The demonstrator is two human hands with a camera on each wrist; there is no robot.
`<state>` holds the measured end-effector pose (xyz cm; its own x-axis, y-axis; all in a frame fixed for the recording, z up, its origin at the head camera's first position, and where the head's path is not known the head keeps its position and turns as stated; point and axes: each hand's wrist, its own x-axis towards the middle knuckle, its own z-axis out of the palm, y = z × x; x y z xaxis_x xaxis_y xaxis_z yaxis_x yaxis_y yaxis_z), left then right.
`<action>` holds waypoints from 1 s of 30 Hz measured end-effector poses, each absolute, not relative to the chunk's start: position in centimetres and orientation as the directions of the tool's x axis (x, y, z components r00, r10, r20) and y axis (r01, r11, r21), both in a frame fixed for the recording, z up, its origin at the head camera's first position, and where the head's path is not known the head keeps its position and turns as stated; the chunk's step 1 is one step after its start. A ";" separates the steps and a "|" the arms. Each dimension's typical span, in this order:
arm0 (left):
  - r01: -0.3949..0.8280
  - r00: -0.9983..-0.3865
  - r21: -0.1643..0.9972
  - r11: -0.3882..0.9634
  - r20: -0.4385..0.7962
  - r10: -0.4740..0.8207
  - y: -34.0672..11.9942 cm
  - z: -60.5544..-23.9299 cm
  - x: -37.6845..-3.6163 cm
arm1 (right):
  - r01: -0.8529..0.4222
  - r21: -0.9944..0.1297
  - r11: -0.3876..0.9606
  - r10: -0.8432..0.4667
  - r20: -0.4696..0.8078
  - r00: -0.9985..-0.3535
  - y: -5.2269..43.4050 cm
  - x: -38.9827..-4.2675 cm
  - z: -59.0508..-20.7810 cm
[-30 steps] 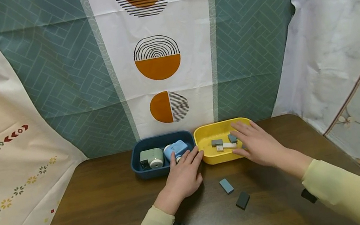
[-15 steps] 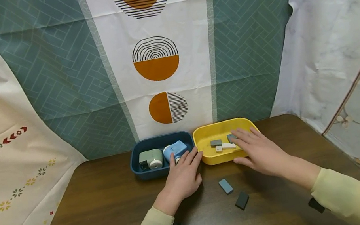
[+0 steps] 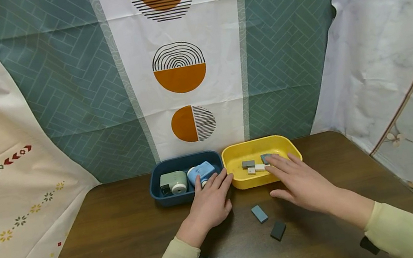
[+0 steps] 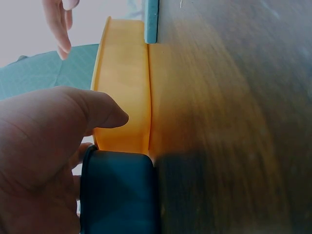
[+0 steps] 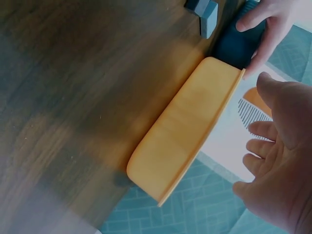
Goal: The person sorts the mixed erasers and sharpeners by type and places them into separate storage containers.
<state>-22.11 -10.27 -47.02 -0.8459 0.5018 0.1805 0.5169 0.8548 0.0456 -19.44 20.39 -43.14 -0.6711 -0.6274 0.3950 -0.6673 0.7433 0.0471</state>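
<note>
The yellow tray [image 3: 240, 181] lies crosswise, long axis left-right, under the flat, empty right hand [image 3: 303, 181]; the left hand [image 3: 209, 202] rests spread, holding nothing.

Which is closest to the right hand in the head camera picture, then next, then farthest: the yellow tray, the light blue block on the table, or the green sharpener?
1. Yellow tray, under the right hand fingers.
2. Light blue block, on the table to its left.
3. Green sharpener, far left in the blue tray.

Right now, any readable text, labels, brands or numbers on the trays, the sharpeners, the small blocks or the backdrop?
None readable.
Blue plastic tray and yellow plastic tray: no markings visible.
Green sharpener and light blue sharpener: no legible label.
Blue-grey block and dark grey block: plain.
Patterned backdrop cloth: shapes only, no words.
</note>
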 end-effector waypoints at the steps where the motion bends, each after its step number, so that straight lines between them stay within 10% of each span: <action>1: 0.518 -0.845 0.045 0.854 0.182 0.502 -10.3 -47.0 -22.1 | -0.667 0.044 0.743 -0.627 0.395 -0.672 20.4 -19.3 -43.2; 30: 0.511 -0.854 0.070 0.856 0.156 0.497 -10.2 -47.0 -22.2 | -0.699 0.049 0.714 -0.664 0.365 -0.653 20.0 -16.4 -44.3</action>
<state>-22.17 -10.23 -47.03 -0.8536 0.4969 0.1565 0.5114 0.8565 0.0701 -16.36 20.02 -44.35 -0.6525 -0.6641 0.3650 -0.6988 0.7136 0.0490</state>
